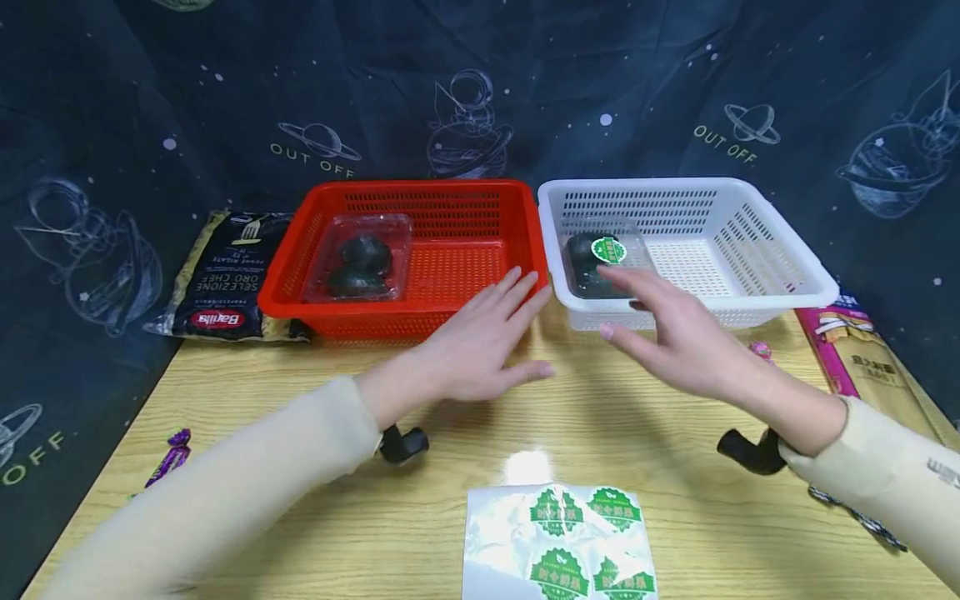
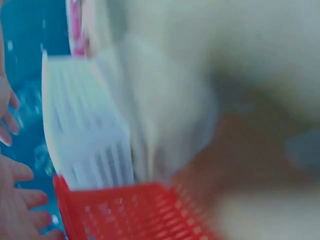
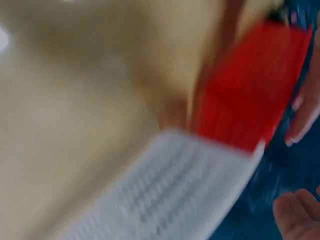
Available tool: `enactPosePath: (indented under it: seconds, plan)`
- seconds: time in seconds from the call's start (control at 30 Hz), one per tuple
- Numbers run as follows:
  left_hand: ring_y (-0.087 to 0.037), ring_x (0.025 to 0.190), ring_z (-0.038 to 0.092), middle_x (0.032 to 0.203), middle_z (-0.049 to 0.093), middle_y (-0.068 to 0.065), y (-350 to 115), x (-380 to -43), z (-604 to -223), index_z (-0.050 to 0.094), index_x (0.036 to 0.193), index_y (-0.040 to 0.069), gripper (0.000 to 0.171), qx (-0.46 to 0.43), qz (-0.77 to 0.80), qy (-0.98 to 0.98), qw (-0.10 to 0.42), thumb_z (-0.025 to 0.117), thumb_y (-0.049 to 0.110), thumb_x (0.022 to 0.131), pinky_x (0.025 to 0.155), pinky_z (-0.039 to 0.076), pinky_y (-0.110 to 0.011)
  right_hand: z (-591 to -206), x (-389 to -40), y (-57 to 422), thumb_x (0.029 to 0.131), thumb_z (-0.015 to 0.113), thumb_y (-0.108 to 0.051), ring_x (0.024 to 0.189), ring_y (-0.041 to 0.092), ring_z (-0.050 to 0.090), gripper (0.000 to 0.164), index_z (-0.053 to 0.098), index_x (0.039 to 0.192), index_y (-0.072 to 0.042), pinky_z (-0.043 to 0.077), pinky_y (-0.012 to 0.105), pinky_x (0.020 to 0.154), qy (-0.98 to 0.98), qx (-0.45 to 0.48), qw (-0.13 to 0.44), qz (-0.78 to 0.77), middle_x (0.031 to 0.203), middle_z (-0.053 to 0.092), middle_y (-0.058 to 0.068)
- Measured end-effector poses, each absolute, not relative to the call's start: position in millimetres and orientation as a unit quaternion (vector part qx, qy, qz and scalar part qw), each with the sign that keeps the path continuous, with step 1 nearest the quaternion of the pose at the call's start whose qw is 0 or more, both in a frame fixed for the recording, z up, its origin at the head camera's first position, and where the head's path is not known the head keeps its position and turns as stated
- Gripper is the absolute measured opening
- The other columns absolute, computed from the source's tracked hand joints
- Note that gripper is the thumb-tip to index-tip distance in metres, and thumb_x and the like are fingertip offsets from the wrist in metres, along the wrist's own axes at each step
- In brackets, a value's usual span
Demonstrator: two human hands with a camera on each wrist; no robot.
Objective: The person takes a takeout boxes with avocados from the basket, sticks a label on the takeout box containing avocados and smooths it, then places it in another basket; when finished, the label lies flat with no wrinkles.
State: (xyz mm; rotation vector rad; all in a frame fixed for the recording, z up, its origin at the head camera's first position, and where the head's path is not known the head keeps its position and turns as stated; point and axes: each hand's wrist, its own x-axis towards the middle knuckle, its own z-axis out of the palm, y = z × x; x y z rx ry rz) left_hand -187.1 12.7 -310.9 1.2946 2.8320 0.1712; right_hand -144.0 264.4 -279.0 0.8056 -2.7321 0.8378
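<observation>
My left hand (image 1: 483,337), palm down with straight fingers, reaches over the front right corner of the red basket (image 1: 468,308). The right hand (image 1: 686,333) hovers before the white basket (image 1: 780,293), thumb and forefinger extended and apart, nothing held. In the red basket lies a clear plastic box (image 1: 401,242) of dark green, avocado-like fruit (image 1: 365,254). A similar clear box (image 1: 637,237) sits at the left of the white basket, with a round green sticker (image 1: 608,250) on top; the right fingertips overlap it in the head view. Both wrist views are blurred.
A sticker sheet (image 1: 498,542) with several green labels lies at the front. A black pasta bag (image 1: 232,275) leans left of the red basket; a pink and tan packet (image 1: 862,358) lies at right. Wrapped candies (image 1: 175,457) are scattered. A dark printed cloth (image 1: 600,67) hangs behind.
</observation>
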Motion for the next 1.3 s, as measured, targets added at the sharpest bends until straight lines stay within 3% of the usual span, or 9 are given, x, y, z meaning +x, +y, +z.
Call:
enactPosePath:
  seconds: [0.1,0.37,0.53,0.7,0.9,1.13,1.2,1.3]
  plan:
    - [-0.028,0.146,-0.001,0.160,0.006,-0.010,-6,-149,-324,0.011,0.154,0.011,0.089,0.452,0.069,0.889,0.000,0.035,0.069,0.091,0.116,0.012,-0.044,-296,-116,257,0.090,0.066,-0.022,0.119,0.028,0.053,0.061,0.040,0.143,-0.006,0.050,0.043,0.090,-0.910,0.295,0.050,0.287,0.139,0.049,0.012]
    - [-0.030,0.145,0.011,0.158,0.014,-0.013,-41,-72,-357,0.016,0.153,0.010,0.089,0.458,0.111,0.874,0.116,0.036,0.069,0.090,0.112,0.024,-0.049,-341,-67,252,0.092,0.062,-0.039,0.121,0.026,0.052,0.068,0.036,0.145,-0.006,0.047,0.045,0.094,-0.908,0.276,-0.094,0.301,0.139,0.048,0.010]
    - [-0.033,0.143,0.018,0.157,0.017,-0.017,-45,-49,-375,0.015,0.153,0.008,0.091,0.497,0.085,0.860,0.086,0.032,0.071,0.090,0.105,0.035,-0.052,-346,-60,250,0.090,0.062,-0.045,0.126,0.023,0.048,0.072,0.035,0.145,-0.008,0.042,0.048,0.099,-0.908,0.271,-0.124,0.293,0.140,0.047,0.007]
    - [-0.033,0.143,0.020,0.155,0.020,-0.019,-48,-43,-387,0.019,0.152,0.006,0.090,0.507,0.044,0.859,0.050,0.028,0.071,0.091,0.103,0.038,-0.050,-348,-56,247,0.083,0.063,-0.056,0.132,0.024,0.040,0.087,0.031,0.147,-0.007,0.037,0.050,0.103,-0.903,0.272,-0.169,0.285,0.145,0.041,0.006]
    - [-0.032,0.144,0.014,0.157,0.016,-0.017,-59,-40,-388,0.018,0.151,0.002,0.092,0.494,0.038,0.866,0.065,0.027,0.072,0.090,0.107,0.032,-0.052,-352,-45,242,0.075,0.062,-0.067,0.134,0.022,0.036,0.101,0.020,0.152,-0.018,0.037,0.049,0.103,-0.900,0.284,-0.208,0.255,0.151,0.032,0.002]
    - [-0.032,0.144,0.012,0.158,0.012,-0.017,-63,-43,-375,0.011,0.153,0.003,0.096,0.475,0.049,0.873,0.094,0.030,0.072,0.089,0.107,0.030,-0.053,-354,-41,239,0.077,0.061,-0.066,0.135,0.020,0.034,0.099,0.017,0.153,-0.020,0.038,0.046,0.104,-0.903,0.305,-0.198,0.231,0.153,0.027,-0.001]
    - [-0.030,0.145,0.008,0.159,0.006,-0.015,-64,-51,-364,0.006,0.153,0.006,0.096,0.457,0.056,0.884,0.084,0.033,0.071,0.089,0.111,0.025,-0.052,-353,-42,239,0.079,0.060,-0.066,0.135,0.021,0.036,0.098,0.018,0.153,-0.018,0.039,0.046,0.103,-0.904,0.306,-0.187,0.233,0.152,0.029,0.000]
    - [-0.028,0.146,0.001,0.159,-0.003,-0.011,-74,-83,-340,-0.001,0.153,0.010,0.095,0.411,0.063,0.909,0.025,0.038,0.068,0.089,0.115,0.014,-0.048,-349,-48,240,0.081,0.059,-0.064,0.135,0.023,0.036,0.095,0.020,0.152,-0.014,0.038,0.047,0.104,-0.910,0.305,-0.162,0.232,0.151,0.032,0.004]
